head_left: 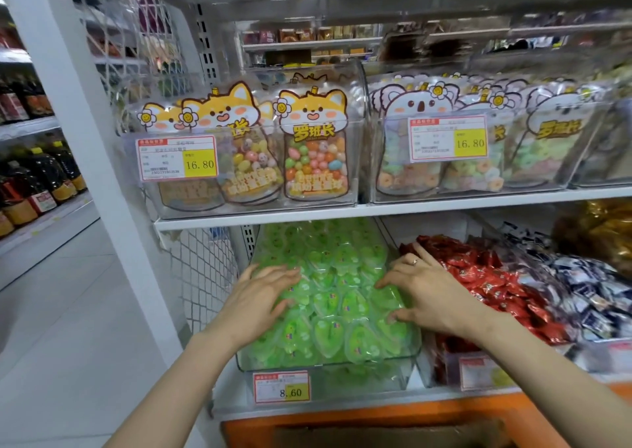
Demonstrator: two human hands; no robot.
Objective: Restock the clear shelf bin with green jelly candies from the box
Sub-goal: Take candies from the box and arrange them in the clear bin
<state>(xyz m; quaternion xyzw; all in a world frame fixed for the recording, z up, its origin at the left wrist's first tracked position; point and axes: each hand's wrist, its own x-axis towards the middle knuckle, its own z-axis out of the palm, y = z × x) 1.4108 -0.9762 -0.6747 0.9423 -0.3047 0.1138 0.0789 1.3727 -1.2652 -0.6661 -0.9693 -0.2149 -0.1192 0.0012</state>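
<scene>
A: What is sitting nearest, below the person's wrists?

B: A brown shape [393, 434] inside an orange frame is showing there. It may be the box, but it is too blurred to say.

A: And just beyond that?

B: The clear bin [325, 365] is standing under both palms, wearing a price tag [281, 386] on its front wall. It is brimming with green jelly candies [335, 276].

A: Are the hands gripping any?

B: No. The left hand [263, 297] and right hand [427, 293] are lying flat on the heap, well apart, with fingers spread and nearly straight, holding nothing. The person is probably pressing and levelling the pile so it settles inside the walls.

A: What is lying outside the right hand?

B: Red packets [485, 276] are filling the neighbouring bin, so the right hand may be guarding that edge against spill-over.

A: And farther off?

B: Past the fingertips the candies are sloping back under the shelf board [342, 211], and above it bags of jelly beans [314, 146] are standing.
</scene>
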